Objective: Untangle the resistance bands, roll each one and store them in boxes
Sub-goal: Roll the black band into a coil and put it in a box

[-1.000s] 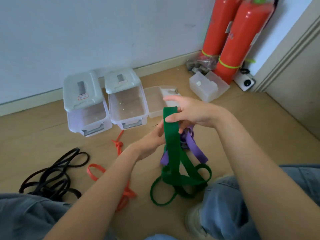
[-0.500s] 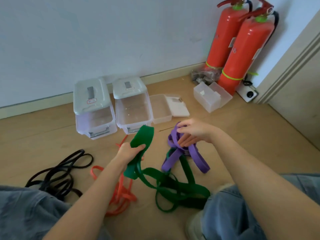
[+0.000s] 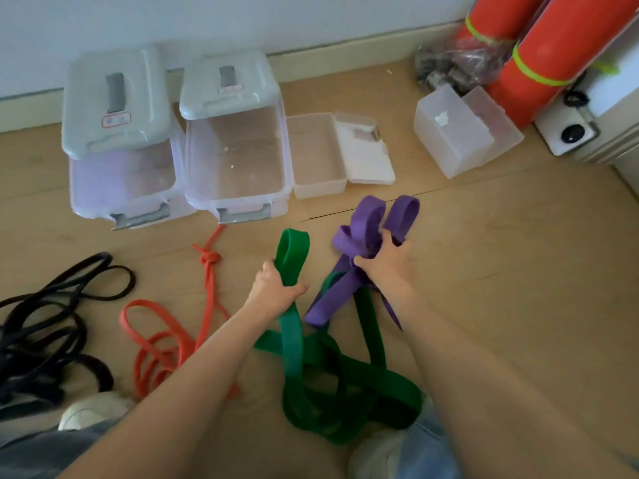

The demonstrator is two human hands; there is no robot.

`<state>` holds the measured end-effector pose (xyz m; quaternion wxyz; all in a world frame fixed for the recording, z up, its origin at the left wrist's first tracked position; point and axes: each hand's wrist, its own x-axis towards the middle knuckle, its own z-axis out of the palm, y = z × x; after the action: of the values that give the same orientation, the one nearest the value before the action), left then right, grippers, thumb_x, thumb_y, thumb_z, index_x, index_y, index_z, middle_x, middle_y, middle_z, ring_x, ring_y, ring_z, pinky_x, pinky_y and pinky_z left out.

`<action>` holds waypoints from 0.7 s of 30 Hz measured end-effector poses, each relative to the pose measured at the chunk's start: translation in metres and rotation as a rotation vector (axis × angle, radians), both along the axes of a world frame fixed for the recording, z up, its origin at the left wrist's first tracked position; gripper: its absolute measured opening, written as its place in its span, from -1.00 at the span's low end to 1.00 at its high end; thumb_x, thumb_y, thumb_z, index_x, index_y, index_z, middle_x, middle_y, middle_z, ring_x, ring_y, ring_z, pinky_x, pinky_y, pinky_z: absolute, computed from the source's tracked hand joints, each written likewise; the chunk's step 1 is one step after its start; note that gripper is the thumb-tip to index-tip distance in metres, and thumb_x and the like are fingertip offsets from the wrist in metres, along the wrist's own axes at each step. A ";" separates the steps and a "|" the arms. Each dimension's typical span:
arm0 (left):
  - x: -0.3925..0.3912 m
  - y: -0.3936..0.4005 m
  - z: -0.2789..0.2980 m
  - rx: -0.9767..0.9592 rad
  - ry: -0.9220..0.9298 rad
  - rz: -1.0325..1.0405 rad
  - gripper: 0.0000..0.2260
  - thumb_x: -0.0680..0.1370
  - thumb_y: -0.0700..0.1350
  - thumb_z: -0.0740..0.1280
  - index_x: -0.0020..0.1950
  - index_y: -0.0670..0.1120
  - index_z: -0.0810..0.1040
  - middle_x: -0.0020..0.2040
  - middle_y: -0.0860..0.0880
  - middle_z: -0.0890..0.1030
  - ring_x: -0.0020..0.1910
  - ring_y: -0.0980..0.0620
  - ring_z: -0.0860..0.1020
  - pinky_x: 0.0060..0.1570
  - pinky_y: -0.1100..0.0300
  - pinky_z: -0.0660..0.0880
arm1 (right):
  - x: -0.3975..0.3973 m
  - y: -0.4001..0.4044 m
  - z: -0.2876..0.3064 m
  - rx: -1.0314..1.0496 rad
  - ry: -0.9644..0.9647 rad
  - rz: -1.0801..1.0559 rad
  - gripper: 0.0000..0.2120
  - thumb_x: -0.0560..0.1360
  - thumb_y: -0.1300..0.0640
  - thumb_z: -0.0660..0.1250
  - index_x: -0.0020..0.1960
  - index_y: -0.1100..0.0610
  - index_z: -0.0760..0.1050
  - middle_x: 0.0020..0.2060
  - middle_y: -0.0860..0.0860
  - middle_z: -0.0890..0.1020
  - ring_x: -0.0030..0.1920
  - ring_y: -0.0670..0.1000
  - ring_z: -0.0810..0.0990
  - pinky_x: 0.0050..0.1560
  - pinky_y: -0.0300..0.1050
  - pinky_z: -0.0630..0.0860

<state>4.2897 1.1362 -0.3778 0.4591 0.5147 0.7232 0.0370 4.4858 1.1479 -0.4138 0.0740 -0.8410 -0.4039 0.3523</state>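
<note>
Now pulled apart – left hand (image 3: 276, 288) clamped on green band (image 3: 292, 326), right hand (image 3: 382, 259) closed around purple band (image 3: 366, 229), both lower near floor than a second ago; still crossed below right hand, so untangling unfinished, boxes (image 3: 235, 167) empty.
</note>
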 end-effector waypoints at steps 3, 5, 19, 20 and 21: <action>0.003 0.000 -0.004 -0.016 0.051 0.000 -0.30 0.46 -0.01 0.41 0.43 -0.26 0.14 0.34 -0.27 0.32 0.32 -0.22 0.34 0.24 0.06 0.31 | 0.030 0.010 0.010 0.096 0.073 0.021 -0.67 0.44 0.05 0.35 0.17 0.08 0.44 0.07 0.11 0.53 0.09 0.18 0.53 0.00 -0.04 0.46; 0.014 -0.003 -0.005 -0.067 0.070 -0.006 -0.19 0.44 0.03 0.42 0.48 -0.26 0.05 0.38 -0.31 0.24 0.37 -0.24 0.27 0.31 0.04 0.25 | 0.059 0.027 0.037 0.163 0.145 -0.017 -0.75 0.44 0.10 0.36 0.09 0.13 0.49 -0.05 0.06 0.59 0.01 0.12 0.56 0.00 -0.07 0.45; 0.086 -0.027 -0.010 0.297 0.463 -0.626 -0.42 0.54 -0.06 0.20 0.51 -0.04 0.04 0.52 -0.16 0.04 0.51 -0.15 -0.04 0.43 -0.14 -0.05 | 0.137 -0.003 0.138 -0.175 -0.439 0.644 -0.60 0.40 0.03 0.41 0.18 0.06 0.40 0.07 0.08 0.45 0.10 0.17 0.49 -0.06 -0.06 0.41; 0.089 -0.031 -0.014 0.283 0.450 -0.705 -0.47 0.55 -0.06 0.19 0.49 -0.05 0.11 0.51 -0.13 0.11 0.50 -0.13 0.00 0.43 -0.13 -0.04 | 0.133 -0.014 0.122 -0.256 -0.359 0.624 -0.56 0.41 0.02 0.40 0.23 0.08 0.38 0.17 0.11 0.46 0.15 0.16 0.47 0.03 -0.05 0.44; 0.091 -0.035 -0.017 0.259 0.450 -0.779 -0.51 0.55 -0.04 0.18 0.47 -0.06 0.17 0.48 -0.12 0.19 0.49 -0.12 0.08 0.44 -0.11 -0.02 | 0.128 -0.022 0.106 -0.308 -0.307 0.598 -0.51 0.42 -0.02 0.39 0.28 0.10 0.36 0.25 0.14 0.42 0.22 0.17 0.43 0.12 -0.02 0.42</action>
<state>4.3811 1.1012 -0.3951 0.2026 0.7961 0.5471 -0.1606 4.6136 1.1255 -0.3082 -0.2209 -0.7301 -0.5806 0.2848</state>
